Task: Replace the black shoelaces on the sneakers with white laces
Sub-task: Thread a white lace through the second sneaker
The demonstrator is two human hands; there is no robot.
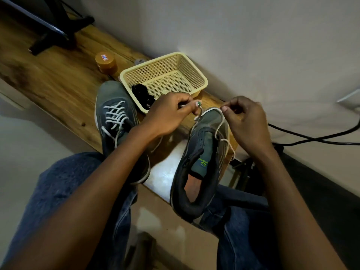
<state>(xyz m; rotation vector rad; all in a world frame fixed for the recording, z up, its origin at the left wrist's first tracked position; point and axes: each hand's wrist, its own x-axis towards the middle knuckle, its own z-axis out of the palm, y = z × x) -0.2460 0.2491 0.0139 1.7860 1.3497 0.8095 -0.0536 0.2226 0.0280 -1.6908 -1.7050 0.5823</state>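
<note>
**Inspector:** Wooden bench (pixel 58 82) first. What does it carry?

**Me:** One laced sneaker (pixel 115 114) lies on it, toe toward the far edge, its white lacing fully crossed. Just beside that toe, by the far edge, stands the cream basket (pixel 194 75); a black bundle (pixel 142 94) lies in its near corner, which I take for the removed black laces. An orange jar (pixel 106 62) sits further along on the left.

**Inspector:** And the shoe in hand?

**Me:** The unlaced sneaker (pixel 202 158) overhangs the bench's near edge, heel toward my lap, toe pointing away. Its long axis runs from me toward the basket. The eyelets show bare except the pair nearest the toe.

**Inspector:** Grip state?

**Me:** My left hand (pixel 169 115) pinches one end of the white lace (pixel 220 121) between thumb and fingers, just above the toe. My right hand (pixel 245 121) pinches the other run, over the shoe's right side. Both ends lie beyond the toe, so the open eyelets sit back toward me.

**Inspector:** Judgement?

**Me:** Roughly half done. The ends probably need evening, then crossing back along that axis; either hand reaches equally.
</note>
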